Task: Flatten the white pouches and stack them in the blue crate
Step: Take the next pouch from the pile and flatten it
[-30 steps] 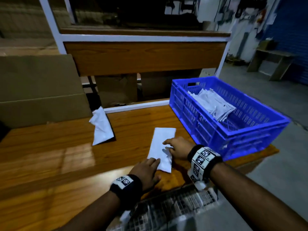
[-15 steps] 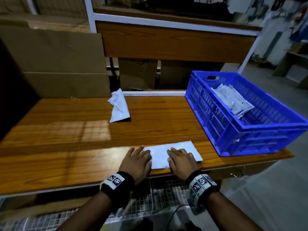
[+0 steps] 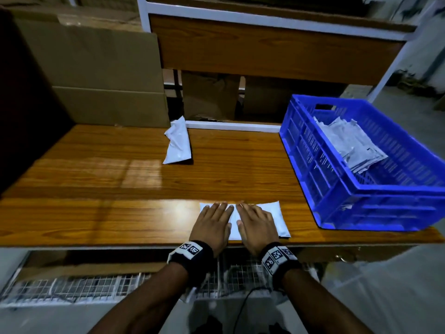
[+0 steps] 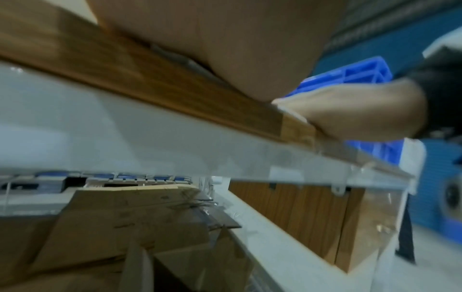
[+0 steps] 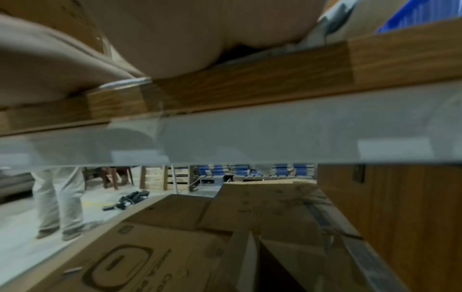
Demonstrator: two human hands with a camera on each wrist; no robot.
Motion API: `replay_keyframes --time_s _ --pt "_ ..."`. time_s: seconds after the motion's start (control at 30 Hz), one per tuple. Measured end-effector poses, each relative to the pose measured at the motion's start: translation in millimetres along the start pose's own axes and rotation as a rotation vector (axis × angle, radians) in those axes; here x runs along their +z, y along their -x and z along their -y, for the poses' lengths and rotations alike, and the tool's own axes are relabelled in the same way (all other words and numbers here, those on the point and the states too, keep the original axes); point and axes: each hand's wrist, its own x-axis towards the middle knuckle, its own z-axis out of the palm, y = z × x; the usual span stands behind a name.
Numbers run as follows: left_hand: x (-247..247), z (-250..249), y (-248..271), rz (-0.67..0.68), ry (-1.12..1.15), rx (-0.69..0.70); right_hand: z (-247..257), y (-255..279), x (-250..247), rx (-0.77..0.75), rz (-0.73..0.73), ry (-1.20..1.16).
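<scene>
Your head camera looks forward and down over the tabletop (image 3: 228, 165) from its near edge. Your two wrist cameras sit just below that same near edge, very close, facing forward beneath the palms; all three views share it.

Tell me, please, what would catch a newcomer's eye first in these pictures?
Probably the blue crate at the table's right end, with white pouches piled inside. Next, the left hand and right hand pressing flat on a white pouch at the near edge, and a crumpled pouch farther back.
</scene>
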Motion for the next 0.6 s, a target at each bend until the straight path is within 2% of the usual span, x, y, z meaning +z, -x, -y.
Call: replay_keyframes --time_s 0.13,0.27,0.47,0.6 --pt "3 -3 -3 0.018 -0.043 -0.018 0 2 10 0.003 -0.039 -0.006" --pt "4 -16 -11 0.09 -0.11 -0.09 -1 2 16 0.009 -0.055 -0.006" --pt "12 -10 -7 0.002 -0.054 -0.073 -1 1 15 0.019 -0.067 0.017" --pt "12 -10 -6 -0.007 -0.03 -0.083 -2 1 16 0.045 -0.05 0.01"
